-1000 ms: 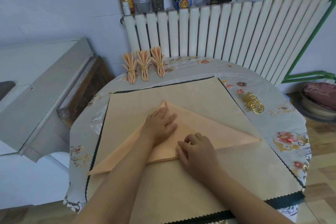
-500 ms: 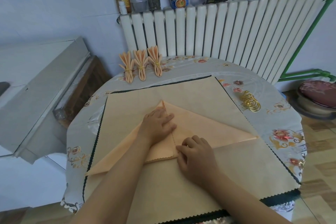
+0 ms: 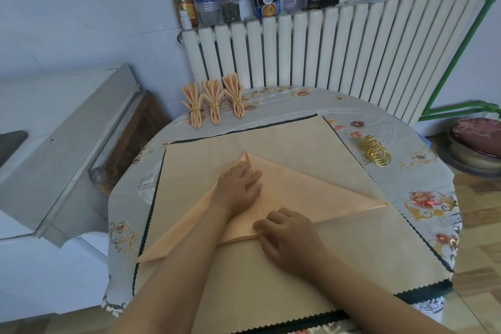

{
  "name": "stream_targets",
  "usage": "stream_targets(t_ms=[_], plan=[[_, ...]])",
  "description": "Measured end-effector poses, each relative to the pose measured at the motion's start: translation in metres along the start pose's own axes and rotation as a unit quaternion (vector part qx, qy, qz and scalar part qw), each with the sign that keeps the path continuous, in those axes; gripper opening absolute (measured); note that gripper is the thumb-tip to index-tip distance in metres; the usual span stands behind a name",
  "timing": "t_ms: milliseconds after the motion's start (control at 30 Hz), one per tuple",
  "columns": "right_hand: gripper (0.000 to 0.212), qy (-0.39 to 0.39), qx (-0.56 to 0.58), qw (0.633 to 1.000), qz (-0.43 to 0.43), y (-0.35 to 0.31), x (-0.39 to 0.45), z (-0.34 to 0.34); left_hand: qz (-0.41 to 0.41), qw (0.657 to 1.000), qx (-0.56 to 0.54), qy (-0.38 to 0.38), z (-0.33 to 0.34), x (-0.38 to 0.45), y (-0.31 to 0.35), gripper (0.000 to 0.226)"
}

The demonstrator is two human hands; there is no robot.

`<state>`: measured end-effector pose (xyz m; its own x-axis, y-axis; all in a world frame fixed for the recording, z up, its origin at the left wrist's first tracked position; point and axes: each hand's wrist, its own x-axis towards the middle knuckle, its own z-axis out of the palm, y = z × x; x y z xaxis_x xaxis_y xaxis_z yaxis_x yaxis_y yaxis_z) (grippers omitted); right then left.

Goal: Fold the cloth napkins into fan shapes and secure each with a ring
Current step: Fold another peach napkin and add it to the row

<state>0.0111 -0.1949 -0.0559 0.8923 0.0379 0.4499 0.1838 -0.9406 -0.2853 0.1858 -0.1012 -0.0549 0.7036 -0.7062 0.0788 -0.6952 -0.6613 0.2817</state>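
Observation:
A peach cloth napkin [image 3: 320,192] lies folded into a wide triangle on a beige mat [image 3: 284,138], with one flap folded over its left half. My left hand [image 3: 238,187] presses flat on that flap near the triangle's peak. My right hand [image 3: 287,236] sits at the flap's lower corner, fingers curled and pinching the napkin's edge. Three finished fan napkins [image 3: 214,100], each held by a gold ring, stand in a row at the table's far left. A pile of gold rings [image 3: 376,150] lies to the right of the mat.
The round table [image 3: 423,214] has a floral cover. A white radiator [image 3: 339,49] stands behind it, with jars, bottles and boxes on top. A white cabinet [image 3: 54,144] is on the left. A cushioned stool [image 3: 477,141] is on the right.
Both hands stay nearly in place on the napkin. The right hand's fingers have shifted slightly along the flap's lower corner.

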Motion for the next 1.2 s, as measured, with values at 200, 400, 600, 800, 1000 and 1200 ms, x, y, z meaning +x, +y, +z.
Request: stream_targets(t_ms=[200,400,600,800,1000,1200], plan=[[0.018,0.010,-0.043,0.999,-0.021,0.000,0.001,0.004,-0.038,0.997,-0.010,0.060,-0.008,-0.007,0.009,0.060],[0.020,0.018,-0.052,0.998,-0.020,0.002,0.001,0.003,-0.030,0.986,-0.160,0.034,-0.030,-0.051,-0.003,0.007],[0.026,0.038,-0.094,0.994,-0.033,0.005,0.004,0.003,-0.019,0.982,-0.183,-0.048,-0.052,-0.129,-0.031,0.008],[0.028,0.034,-0.125,0.990,-0.057,0.001,0.004,0.008,-0.007,0.988,-0.146,0.054,-0.042,-0.152,-0.043,0.004],[0.023,0.035,-0.161,0.984,-0.064,-0.005,0.008,0.008,0.069,0.995,-0.013,0.065,-0.044,-0.150,-0.043,0.022],[0.020,0.068,-0.151,0.986,-0.023,-0.011,0.009,0.010,0.065,0.990,0.121,-0.019,-0.072,-0.113,-0.024,0.015]])
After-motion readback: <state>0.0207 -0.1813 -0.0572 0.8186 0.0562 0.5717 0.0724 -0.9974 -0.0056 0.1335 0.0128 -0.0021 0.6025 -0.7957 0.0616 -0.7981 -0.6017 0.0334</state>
